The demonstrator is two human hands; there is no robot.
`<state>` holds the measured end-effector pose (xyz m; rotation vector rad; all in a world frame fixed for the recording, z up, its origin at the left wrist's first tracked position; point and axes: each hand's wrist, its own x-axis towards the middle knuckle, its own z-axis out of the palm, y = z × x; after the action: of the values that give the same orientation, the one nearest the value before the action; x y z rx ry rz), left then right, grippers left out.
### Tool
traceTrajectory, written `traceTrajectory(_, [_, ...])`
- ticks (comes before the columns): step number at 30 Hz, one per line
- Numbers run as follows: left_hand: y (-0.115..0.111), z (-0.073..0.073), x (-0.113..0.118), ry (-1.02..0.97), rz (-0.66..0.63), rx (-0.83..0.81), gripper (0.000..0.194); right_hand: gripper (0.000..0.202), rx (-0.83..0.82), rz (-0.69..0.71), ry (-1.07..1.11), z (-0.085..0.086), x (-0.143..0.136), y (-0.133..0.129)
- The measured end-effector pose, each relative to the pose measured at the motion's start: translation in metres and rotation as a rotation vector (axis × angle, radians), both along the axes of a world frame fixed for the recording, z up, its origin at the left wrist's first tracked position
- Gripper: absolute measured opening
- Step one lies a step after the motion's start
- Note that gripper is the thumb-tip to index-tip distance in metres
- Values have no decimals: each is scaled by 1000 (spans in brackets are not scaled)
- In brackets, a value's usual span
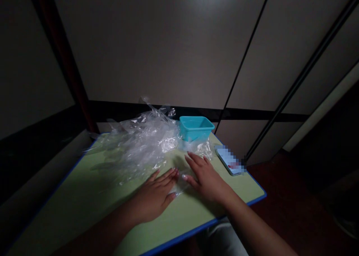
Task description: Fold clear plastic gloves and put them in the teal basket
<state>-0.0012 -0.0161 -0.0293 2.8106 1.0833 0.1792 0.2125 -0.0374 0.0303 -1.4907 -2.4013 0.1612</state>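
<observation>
My left hand (157,198) lies palm down on the table (179,226), fingers straight and gripping nothing. A clear film (181,185) lies between it and my right hand (204,177), whose fingers are spread loose; whether they touch the film I can't tell. Beyond, the phone (228,160) sits at right, the plastic pile (148,136) at left, beside the blue tub (196,134).

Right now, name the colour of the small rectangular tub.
The tub is turquoise, showing best in the head view.
</observation>
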Motion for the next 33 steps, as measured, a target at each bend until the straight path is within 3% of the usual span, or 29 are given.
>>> traceTrajectory(4, [1, -1, 1, 2, -5, 1, 55, 64, -136, 52, -57, -17, -3, -40])
traceTrajectory(7, [1, -1, 1, 2, -2, -7, 55, 59, -159, 70, -26, -28, -5, -55])
traceTrajectory(22, [0, 6, 1, -9, 10, -48, 54, 53, -102, -85, 42, -42, -6, -62])
traceTrajectory(28, [0, 6, 2, -11, 4, -28, 53, 55, -71, -107, 16, -46, -4, -61])
traceTrajectory(33, [1, 5, 3, 8, 11, -26, 53, 57, -111, -51, 36, -39, -13, -62])
